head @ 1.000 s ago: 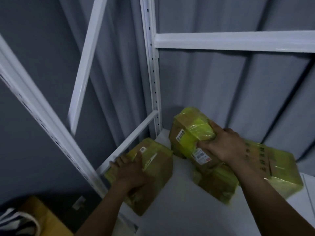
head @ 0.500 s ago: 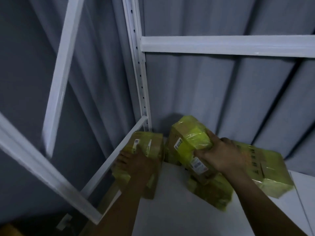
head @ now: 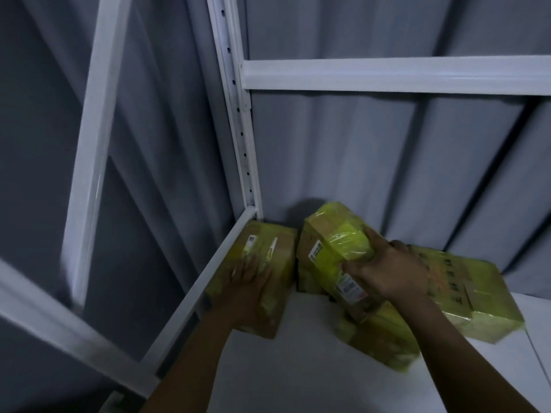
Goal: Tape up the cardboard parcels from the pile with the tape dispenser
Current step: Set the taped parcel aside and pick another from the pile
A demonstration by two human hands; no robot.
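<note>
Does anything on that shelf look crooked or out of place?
Yes. The parcel under the right hand is tipped up on the other yellow-taped parcels instead of lying flat. The parcel under the left hand lies flat by the shelf's edge rail. No tape dispenser is in view.

Single head-worn view, wide-angle, aimed forward and down into the rear left corner of a white shelf (head: pixel 298 368). Close in: both forearms enter from the bottom edge, hands within reach at lower centre. Upright post (head: pixel 235 114) and crossbar (head: pixel 387 74) above, grey curtain (head: pixel 343 150) behind. No second view.
</note>
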